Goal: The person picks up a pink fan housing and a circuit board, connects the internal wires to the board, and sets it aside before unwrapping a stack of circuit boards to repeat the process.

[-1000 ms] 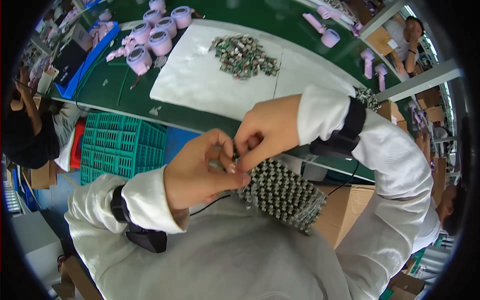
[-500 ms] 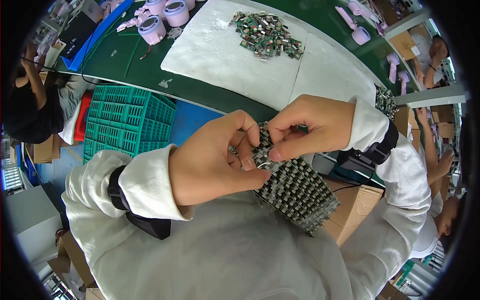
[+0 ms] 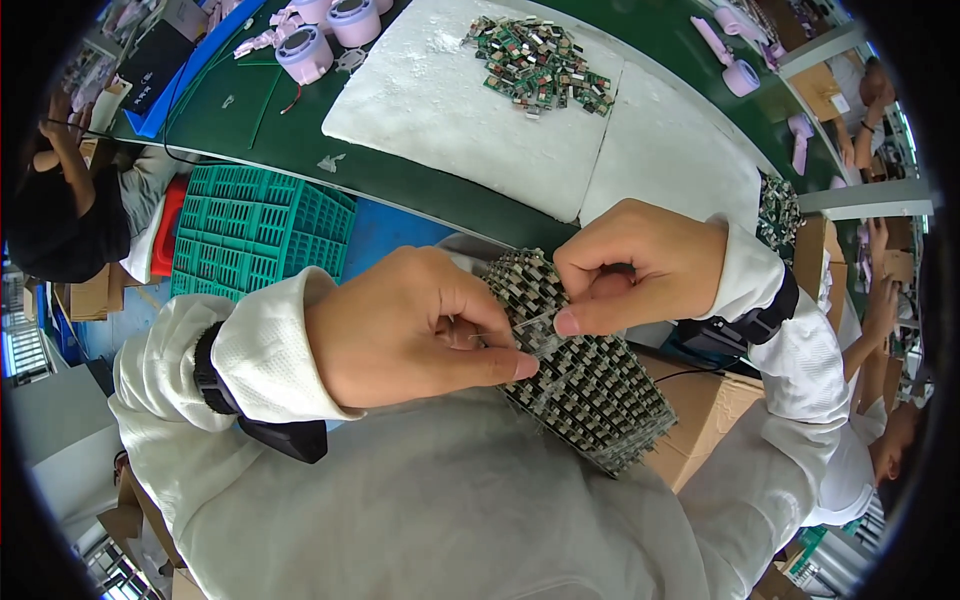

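A stack of circuit board panels (image 3: 600, 395), covered in rows of small dark components, rests tilted against my lap. Over its upper half, a thin clear strand (image 3: 533, 320) runs between my two hands. My left hand (image 3: 410, 325) is closed, thumb and forefinger pinching the strand's left end. The right end is pinched by my right hand (image 3: 640, 265), with its thumb and curled forefinger pressed together. Whether the strand is string, band or plastic film I cannot tell. More clear strands or film seem to lie across the panels beneath my fingers.
Beyond my hands, a pile of small circuit boards (image 3: 540, 65) lies on a white foam sheet (image 3: 430, 110) on the green table. A teal crate (image 3: 255, 225) stands left. A cardboard box (image 3: 705, 405) is right of the stack. Purple housings (image 3: 305, 55) stand far left; people sit both sides.
My hands have moved apart, the left one leftward and the right one slightly to the right. The strand, a loose loop before, now looks drawn out between them.
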{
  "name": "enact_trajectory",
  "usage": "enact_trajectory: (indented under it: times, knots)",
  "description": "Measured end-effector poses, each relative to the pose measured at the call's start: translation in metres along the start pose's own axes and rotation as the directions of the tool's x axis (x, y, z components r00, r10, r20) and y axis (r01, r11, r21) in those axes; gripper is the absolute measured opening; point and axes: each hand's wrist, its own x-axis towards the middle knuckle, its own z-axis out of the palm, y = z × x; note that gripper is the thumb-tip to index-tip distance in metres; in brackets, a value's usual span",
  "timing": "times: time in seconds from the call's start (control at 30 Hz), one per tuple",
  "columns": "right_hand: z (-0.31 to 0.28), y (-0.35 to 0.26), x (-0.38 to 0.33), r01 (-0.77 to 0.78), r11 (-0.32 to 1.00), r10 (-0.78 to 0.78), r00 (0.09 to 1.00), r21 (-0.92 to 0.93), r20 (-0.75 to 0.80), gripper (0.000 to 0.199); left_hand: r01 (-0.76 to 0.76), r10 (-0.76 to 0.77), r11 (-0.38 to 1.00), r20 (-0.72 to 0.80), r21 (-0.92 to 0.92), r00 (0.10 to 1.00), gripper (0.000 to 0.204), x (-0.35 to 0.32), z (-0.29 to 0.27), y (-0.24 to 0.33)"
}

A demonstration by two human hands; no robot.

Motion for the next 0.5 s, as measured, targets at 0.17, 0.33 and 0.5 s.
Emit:
enact_trajectory:
  times: [0.17,0.33,0.5]
  knots:
    - [0.003,0.006,-0.005,0.004,1.000,-0.004,1.000,0.017,-0.012,0.041,0.025,-0.024,1.000,0.027,-0.015,0.999,0.031,-0.002,-0.005,-0.001]
    - [0.019,0.008,-0.003,0.046,0.995,-0.034,0.991,0.092,-0.128,0.046,-0.048,0.051,0.997,-0.062,0.055,0.997,0.036,-0.001,-0.001,-0.002]
    - [0.037,0.001,-0.002,0.016,0.981,0.040,0.958,0.192,-0.283,0.051,-0.075,0.085,0.993,-0.105,0.096,0.991,0.045,0.001,0.002,-0.004]
